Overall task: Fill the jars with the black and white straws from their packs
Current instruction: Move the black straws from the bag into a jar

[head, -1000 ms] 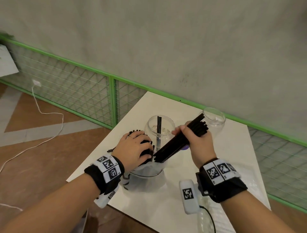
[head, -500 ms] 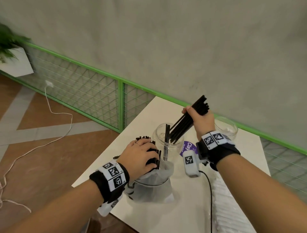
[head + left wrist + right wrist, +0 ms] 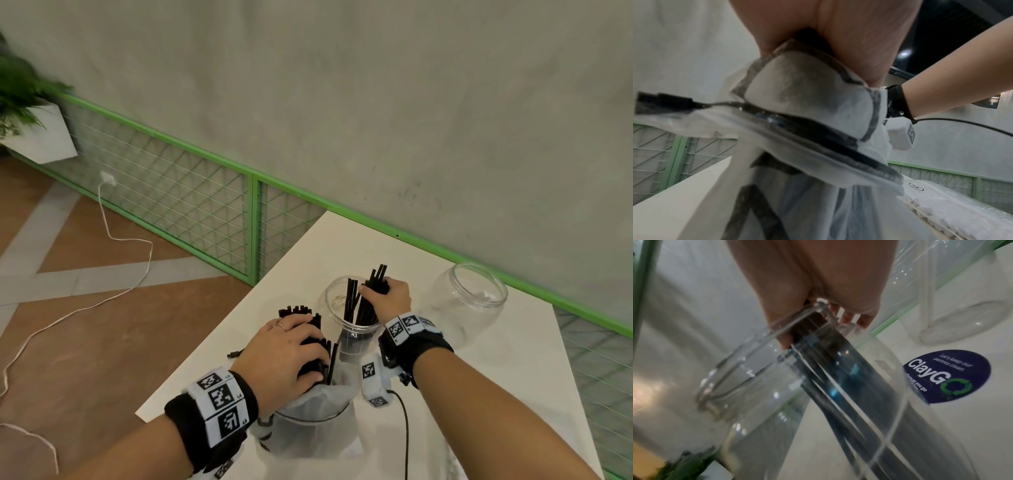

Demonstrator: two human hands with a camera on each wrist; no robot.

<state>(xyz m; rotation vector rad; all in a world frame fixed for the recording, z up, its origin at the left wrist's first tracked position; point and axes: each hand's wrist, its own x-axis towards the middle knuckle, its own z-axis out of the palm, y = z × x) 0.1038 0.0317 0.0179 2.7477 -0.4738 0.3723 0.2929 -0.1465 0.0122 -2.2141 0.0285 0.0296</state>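
A clear glass jar (image 3: 334,320) (image 3: 756,402) stands mid-table with several black straws in it. My right hand (image 3: 385,299) (image 3: 818,293) grips a bundle of black straws (image 3: 375,279) (image 3: 838,378) whose lower ends reach down inside that jar. My left hand (image 3: 291,353) (image 3: 818,37) grips the top of the upright plastic pack of black straws (image 3: 308,428) (image 3: 807,113), with straw ends (image 3: 296,311) sticking out past the fingers. A second glass jar (image 3: 469,301) (image 3: 962,305) stands to the right with one white straw (image 3: 927,293) in it. A pack of white straws (image 3: 962,216) lies at the near right.
The white table (image 3: 479,394) ends at the left and near edges, with the floor below. A round blue sticker (image 3: 947,376) lies on the table between the jars. A black cable (image 3: 406,442) runs from my right wrist. A green mesh fence (image 3: 191,198) and a grey wall stand behind.
My right hand has swung the black straw bundle from level above the pack to upright and lowered it into the near jar. My left hand stays on the pack.
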